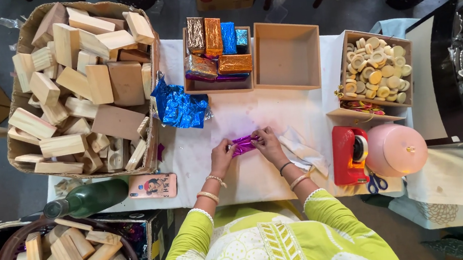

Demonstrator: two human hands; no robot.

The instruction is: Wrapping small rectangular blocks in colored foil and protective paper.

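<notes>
Okay, I see left hand [221,151] and right hand [267,141] both pinching purple foil [242,145] mid-table [252,111]. Open cloth ahead up to two trays [285,57]; block box [24,150] crowds left, red dispenser [350,154] right. One blue foil sheet [178,107], one bottle [88,199].

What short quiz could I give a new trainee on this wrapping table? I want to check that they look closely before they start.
1. True or false: both hands touch the purple foil piece.
2. Which tray is empty: A, the middle wooden tray, or B, the tray of foil-wrapped blocks?
3. What lies just right of the red tape dispenser?

Key
1. True: the left hand and right hand hold its two ends.
2. A.
3. A pink domed lid, with blue-handled scissors below it.
</notes>
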